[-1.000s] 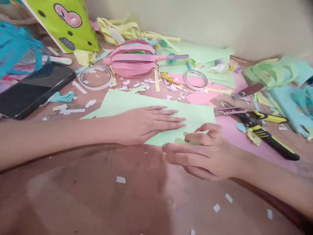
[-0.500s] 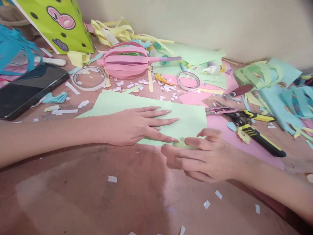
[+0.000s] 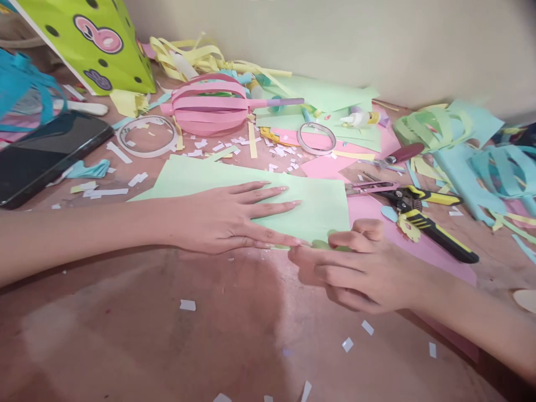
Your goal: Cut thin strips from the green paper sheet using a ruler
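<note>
My left hand (image 3: pixel 226 218) lies flat on a light green sheet of paper (image 3: pixel 318 201), fingers stretched out and spread. Its index fingertip rests at the sheet's near edge. Touching that same edge near the right corner is my right hand (image 3: pixel 360 268), its thumb bent over the paper and its other fingers curled at and below the edge. Both hands' fingertips nearly meet there. A pair of pink-handled scissors (image 3: pixel 372 187) lies at the sheet's right end, beside yellow-and-black wire strippers (image 3: pixel 435 237). Pink paper (image 3: pixel 452 268) extends under my right forearm.
Behind the sheet lie a pink paper lantern (image 3: pixel 209 106), two tape rolls (image 3: pixel 146 152) and a glue bottle (image 3: pixel 362 119). A black phone (image 3: pixel 54 151) and green gift bag (image 3: pixel 113 67) are left. A red-handled tool (image 3: pixel 404 153) and paper lanterns (image 3: pixel 505 170) sit right. White scraps (image 3: pixel 188 305) litter the table.
The view has shifted slightly, so most things sit a little further left. My right hand has slid slightly right along the paper's near edge. My left hand stays flat on the sheet.
</note>
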The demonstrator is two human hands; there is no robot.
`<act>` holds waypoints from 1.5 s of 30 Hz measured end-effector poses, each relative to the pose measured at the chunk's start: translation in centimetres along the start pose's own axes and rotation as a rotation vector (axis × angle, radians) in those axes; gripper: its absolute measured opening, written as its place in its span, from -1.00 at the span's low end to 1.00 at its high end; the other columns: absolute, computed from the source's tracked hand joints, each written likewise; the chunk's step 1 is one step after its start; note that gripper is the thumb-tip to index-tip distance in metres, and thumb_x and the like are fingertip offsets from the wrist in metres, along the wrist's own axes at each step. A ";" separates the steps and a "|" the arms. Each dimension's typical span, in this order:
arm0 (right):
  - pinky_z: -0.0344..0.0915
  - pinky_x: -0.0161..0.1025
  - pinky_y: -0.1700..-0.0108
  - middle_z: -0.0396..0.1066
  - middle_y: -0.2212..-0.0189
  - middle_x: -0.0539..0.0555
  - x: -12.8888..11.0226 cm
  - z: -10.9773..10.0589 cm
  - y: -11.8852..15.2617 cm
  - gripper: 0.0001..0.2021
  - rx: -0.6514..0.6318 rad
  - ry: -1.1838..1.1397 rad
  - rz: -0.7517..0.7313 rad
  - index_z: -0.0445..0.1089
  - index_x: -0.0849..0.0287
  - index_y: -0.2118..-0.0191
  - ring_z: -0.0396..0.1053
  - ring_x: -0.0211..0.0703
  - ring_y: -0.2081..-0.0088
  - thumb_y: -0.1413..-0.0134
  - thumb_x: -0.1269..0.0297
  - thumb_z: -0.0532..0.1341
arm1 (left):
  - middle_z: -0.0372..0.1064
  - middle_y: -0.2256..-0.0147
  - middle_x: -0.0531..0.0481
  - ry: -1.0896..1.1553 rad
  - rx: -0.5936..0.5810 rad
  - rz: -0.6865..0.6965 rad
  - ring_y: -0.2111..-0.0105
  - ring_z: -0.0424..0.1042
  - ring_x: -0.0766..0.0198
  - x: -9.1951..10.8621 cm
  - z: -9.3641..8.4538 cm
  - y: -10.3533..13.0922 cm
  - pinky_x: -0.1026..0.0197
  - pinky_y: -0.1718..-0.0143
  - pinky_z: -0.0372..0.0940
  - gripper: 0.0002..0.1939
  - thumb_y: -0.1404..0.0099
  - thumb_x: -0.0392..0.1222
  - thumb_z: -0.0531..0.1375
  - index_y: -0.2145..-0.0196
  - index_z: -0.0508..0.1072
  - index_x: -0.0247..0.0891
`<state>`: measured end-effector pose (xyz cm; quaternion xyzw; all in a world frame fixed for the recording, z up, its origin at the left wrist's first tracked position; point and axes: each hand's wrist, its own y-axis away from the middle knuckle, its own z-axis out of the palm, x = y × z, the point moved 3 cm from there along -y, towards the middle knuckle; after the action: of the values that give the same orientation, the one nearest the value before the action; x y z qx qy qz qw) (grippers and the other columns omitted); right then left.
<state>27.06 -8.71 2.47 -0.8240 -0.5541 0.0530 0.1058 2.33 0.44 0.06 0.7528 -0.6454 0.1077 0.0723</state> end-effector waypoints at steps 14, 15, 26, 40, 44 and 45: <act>0.32 -0.14 0.03 0.62 -0.13 0.03 1.2 -0.2 2.3 -0.73 0.013 -0.184 -0.040 0.38 0.12 0.03 0.36 -0.12 0.21 -0.31 0.58 0.09 | -0.27 -0.58 0.23 -0.020 0.006 0.002 -0.58 -0.23 0.16 0.3 -0.3 -0.4 0.04 -0.58 -0.37 -0.45 -0.68 0.05 -0.05 -0.53 0.11 0.17; 0.34 -0.14 0.03 0.62 -0.11 0.04 1.3 -0.2 2.4 -0.75 0.019 -0.193 -0.046 0.38 0.12 0.05 0.38 -0.13 0.20 -0.33 0.57 0.08 | -0.27 -0.57 0.22 -0.016 0.006 0.003 -0.58 -0.22 0.16 0.3 -0.3 -0.4 0.05 -0.58 -0.37 -0.46 -0.67 0.05 -0.05 -0.53 0.12 0.17; 0.45 -0.15 0.03 0.67 0.02 0.09 2.2 -1.1 3.6 -0.80 0.073 -0.251 -0.055 0.36 0.07 0.24 0.51 -0.16 0.15 -0.34 0.55 0.15 | -0.20 -0.56 0.26 0.025 0.015 -0.014 -0.57 -0.11 0.11 0.2 -0.4 -0.3 -0.01 -0.59 -0.33 -0.49 -0.66 0.06 0.01 -0.48 0.19 0.28; 0.51 -0.18 0.05 0.66 0.14 0.14 2.5 -1.8 4.0 -0.75 0.070 -0.284 -0.083 0.38 0.06 0.29 0.55 -0.17 0.18 -0.38 0.55 0.11 | -0.28 -0.57 0.32 0.008 0.008 -0.007 -0.58 -0.19 0.19 -0.1 -0.1 0.0 0.05 -0.58 -0.39 -0.50 -0.67 0.06 -0.01 -0.48 0.19 0.30; 0.50 -0.16 0.01 0.63 0.17 0.12 2.6 -1.6 4.7 -0.74 0.045 -0.255 -0.083 0.36 0.05 0.36 0.54 -0.15 0.18 -0.40 0.48 0.19 | -0.26 -0.57 0.30 -0.008 0.026 0.010 -0.57 -0.16 0.22 0.0 -0.1 0.0 0.07 -0.58 -0.41 -0.50 -0.67 0.05 0.00 -0.48 0.20 0.28; 0.50 -0.15 -0.01 0.62 0.15 0.12 2.7 -1.5 4.8 -0.75 0.032 -0.248 -0.079 0.36 0.05 0.37 0.54 -0.14 0.16 -0.40 0.44 0.21 | -0.25 -0.57 0.30 0.000 0.027 0.006 -0.57 -0.14 0.21 0.0 -0.1 0.0 0.06 -0.58 -0.39 -0.50 -0.67 0.05 0.00 -0.48 0.20 0.29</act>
<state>32.74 -8.15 2.89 -0.7870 -0.5938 0.1592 0.0515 2.31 0.51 0.19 0.7518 -0.6460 0.1166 0.0619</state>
